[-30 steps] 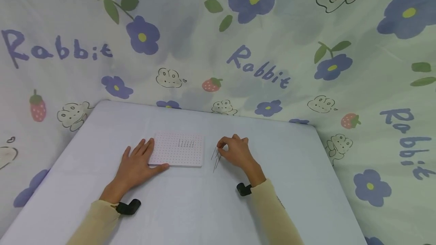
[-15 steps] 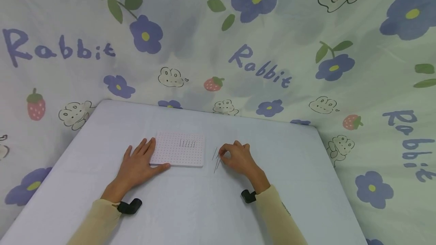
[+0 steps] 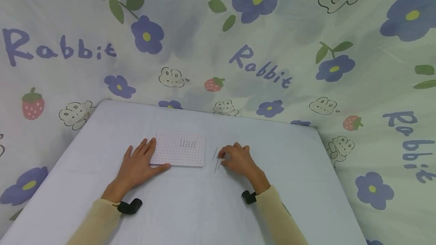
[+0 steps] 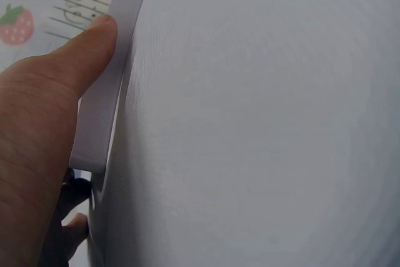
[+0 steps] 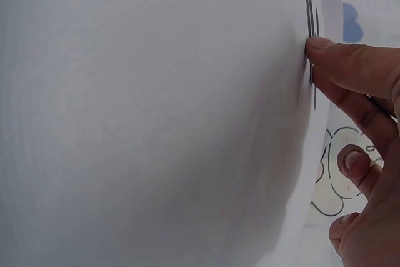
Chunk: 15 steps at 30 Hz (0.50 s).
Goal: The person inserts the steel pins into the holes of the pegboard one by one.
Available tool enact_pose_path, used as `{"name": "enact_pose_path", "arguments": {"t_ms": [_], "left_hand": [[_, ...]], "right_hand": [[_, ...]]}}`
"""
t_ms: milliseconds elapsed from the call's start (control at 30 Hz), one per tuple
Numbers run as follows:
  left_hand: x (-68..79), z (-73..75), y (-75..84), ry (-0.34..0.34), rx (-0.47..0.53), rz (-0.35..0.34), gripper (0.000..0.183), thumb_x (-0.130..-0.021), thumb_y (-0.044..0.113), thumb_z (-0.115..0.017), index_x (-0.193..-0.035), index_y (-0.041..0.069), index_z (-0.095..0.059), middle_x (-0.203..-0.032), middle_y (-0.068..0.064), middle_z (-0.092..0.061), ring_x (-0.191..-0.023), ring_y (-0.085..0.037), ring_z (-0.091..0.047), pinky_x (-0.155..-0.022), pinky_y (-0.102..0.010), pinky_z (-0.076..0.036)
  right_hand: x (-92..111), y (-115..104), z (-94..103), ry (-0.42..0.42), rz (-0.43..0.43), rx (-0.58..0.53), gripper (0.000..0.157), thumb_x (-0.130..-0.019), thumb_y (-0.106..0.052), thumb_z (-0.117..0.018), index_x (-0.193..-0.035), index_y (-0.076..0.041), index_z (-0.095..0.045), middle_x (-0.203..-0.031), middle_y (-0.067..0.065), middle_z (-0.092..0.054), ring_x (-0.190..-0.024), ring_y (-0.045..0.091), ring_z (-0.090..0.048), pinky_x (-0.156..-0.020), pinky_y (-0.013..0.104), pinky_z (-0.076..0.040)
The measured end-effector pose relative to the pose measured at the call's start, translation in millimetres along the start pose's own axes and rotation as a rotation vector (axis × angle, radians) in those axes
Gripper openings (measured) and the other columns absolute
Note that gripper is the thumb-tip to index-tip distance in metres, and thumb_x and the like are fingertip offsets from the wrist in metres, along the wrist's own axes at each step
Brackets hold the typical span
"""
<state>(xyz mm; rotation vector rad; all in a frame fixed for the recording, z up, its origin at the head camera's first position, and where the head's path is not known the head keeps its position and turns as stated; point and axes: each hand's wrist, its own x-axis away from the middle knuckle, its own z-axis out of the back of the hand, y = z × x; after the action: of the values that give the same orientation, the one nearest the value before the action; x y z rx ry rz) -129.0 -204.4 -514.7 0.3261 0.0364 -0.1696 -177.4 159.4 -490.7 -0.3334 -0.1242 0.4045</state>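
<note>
A flat white board (image 3: 170,154) with a grid of small dots lies on the table. Several thin dark needles (image 3: 188,143) stand in a row toward its far right part. The left hand (image 3: 137,165) rests with spread, straight fingers at the board's left edge, its thumb (image 4: 94,45) against the near edge. More needles (image 3: 216,163) lie loose to the right of the board. Over these is the right hand (image 3: 236,160), thumb and index fingertips slightly apart and right at the needles. In the right wrist view its thumb (image 5: 322,43) overlaps the loose needles.
The white-covered table (image 3: 163,207) reaches back to a hanging cloth (image 3: 190,48) printed with flowers and rabbits. A black wrist camera (image 3: 129,206) sits on the left wrist, another black camera (image 3: 248,197) on the right.
The right hand has moved slightly toward the near side over the loose needles, and its thumb and index finger have parted. The left hand and board stay in place; the view has shifted a little.
</note>
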Motion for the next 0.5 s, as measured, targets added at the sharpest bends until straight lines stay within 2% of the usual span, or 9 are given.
{"name": "enact_pose_path", "arguments": {"t_ms": [500], "left_hand": [[-1.0,-1.2,-2.8,-0.009,-0.002,-0.003,0.119,-0.082,0.083,-0.054,-0.157,-0.005,-0.025,-0.16,-0.025,-0.03,-0.15,-0.045,-0.021,-0.115,-0.071,-0.007]], "right_hand": [[-2.3,6.2,-1.3,-0.031,-0.013,-0.038,0.012,-0.084,-0.03,-0.082,-0.091,-0.031,-0.073,-0.084,-0.024,-0.063,-0.085,0.007,-0.048,-0.084,0.043,-0.029]]}}
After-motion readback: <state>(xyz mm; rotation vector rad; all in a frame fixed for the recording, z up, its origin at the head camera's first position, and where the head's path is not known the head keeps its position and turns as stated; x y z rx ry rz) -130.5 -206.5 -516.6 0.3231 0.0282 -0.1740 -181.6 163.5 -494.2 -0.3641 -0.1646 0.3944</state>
